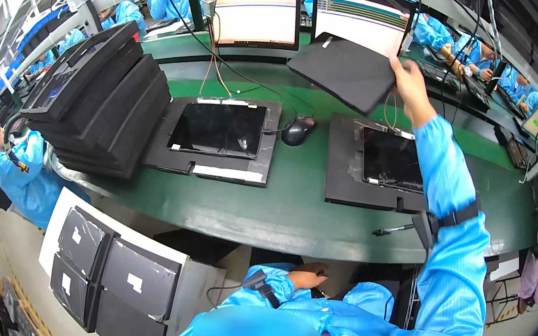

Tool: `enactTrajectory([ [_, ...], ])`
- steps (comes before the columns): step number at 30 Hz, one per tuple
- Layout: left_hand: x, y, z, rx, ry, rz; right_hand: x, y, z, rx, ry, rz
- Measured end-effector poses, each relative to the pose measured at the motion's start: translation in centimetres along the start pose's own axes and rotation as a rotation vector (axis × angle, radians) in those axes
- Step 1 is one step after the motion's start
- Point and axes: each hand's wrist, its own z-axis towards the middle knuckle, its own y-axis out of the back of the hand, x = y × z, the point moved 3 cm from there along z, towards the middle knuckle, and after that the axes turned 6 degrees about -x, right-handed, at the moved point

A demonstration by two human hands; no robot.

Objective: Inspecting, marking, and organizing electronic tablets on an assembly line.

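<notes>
My right hand [412, 88] is raised at the far side of the bench, closed on the right edge of a black flat board [344, 72]. The board is tilted in the air in front of two monitors and has a small light mark at its upper left. Below it, a dark-screened tablet [390, 159] lies in a black foam tray [343, 178], partly behind my right arm. A second tablet [218, 128] lies in another foam tray [155, 152] to the left. My left hand [306, 278] is low by my lap, near small dark things; its fingers are not clear.
A tall stack of black foam trays [108, 111] stands at the bench's left. Between the tablets sits a mouse [298, 131], with cables behind. Monitors [256, 15] line the back. Below left, packed black panels [137, 280] rest on a white box. Co-workers [25, 168] sit around.
</notes>
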Motion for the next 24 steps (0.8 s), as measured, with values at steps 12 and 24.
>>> enactTrajectory([
  [12, -0.3, 0.5, 1.4, -0.061, -0.044, 0.165, -5.8, 2.3, -10.7, 0.301, 0.201, -0.415],
  [24, -1.2, -1.4, 2.4, 0.146, -0.059, -0.093, -10.8, -14.6, -7.4, 0.566, 0.497, -0.815],
])
